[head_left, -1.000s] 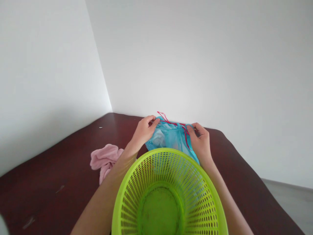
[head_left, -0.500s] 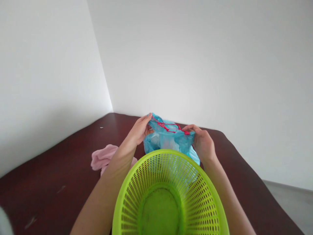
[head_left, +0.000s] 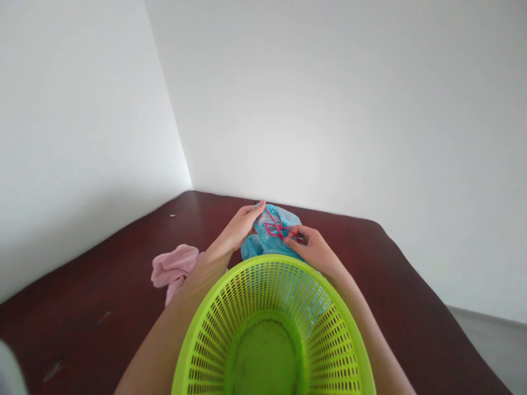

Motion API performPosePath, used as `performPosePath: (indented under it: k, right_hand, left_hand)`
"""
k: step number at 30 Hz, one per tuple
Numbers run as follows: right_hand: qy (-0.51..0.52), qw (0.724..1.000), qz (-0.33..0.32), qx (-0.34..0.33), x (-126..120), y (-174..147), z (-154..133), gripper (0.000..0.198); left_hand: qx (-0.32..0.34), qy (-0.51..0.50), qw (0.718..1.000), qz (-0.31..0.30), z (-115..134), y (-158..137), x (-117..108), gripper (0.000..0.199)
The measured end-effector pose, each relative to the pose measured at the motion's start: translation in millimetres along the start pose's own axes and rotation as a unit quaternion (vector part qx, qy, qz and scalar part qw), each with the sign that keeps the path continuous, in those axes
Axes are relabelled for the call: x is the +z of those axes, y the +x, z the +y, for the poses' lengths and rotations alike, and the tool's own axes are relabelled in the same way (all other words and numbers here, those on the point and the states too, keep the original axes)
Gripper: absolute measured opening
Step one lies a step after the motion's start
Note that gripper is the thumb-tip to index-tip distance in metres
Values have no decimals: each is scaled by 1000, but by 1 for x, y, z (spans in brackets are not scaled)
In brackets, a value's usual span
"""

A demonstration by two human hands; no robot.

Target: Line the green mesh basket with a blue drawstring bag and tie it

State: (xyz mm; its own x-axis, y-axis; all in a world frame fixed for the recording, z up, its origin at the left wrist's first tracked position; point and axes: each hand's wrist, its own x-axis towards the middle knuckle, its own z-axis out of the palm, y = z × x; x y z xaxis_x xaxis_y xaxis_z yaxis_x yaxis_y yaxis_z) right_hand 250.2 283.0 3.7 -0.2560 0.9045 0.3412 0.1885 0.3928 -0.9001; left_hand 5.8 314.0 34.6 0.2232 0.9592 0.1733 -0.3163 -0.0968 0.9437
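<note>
A thin blue plastic bag point(head_left: 275, 216) with a red drawstring point(head_left: 275, 227) is bunched up beyond the basket. My left hand point(head_left: 244, 224) grips its left edge, thumb on top. On the other side, my right hand point(head_left: 308, 244) pinches the red string and the bag's plastic near its middle. Between my forearms stands a lime-green slotted plastic basket point(head_left: 263, 351), with nothing in it; its far rim hides the lower part of the bag. Left of my left forearm lies a crumpled pink cloth point(head_left: 175, 266), partly covered by the arm.
All this is on a dark red-brown table point(head_left: 102, 274) that meets white walls point(head_left: 321, 109) at the back and left. A small pale scrap point(head_left: 172, 215) lies at the far left. A whitish blurred object point(head_left: 9, 367) shows at the bottom left corner.
My right hand has moved left and down, from the bag's right edge to the red string. The bag's opening, spread wide before, is now gathered narrower.
</note>
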Motion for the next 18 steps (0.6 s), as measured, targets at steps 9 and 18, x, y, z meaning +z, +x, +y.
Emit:
performPosePath:
  k: [9,18]
  right_hand:
    - [60,990,109,60,-42,-7,-7,39]
    - [214,970,112,2,-57,-17,-28,19]
  left_hand:
    - [29,-115,981,156,14,11,-24,49]
    - [47,-94,990,89,14,8,-14,44]
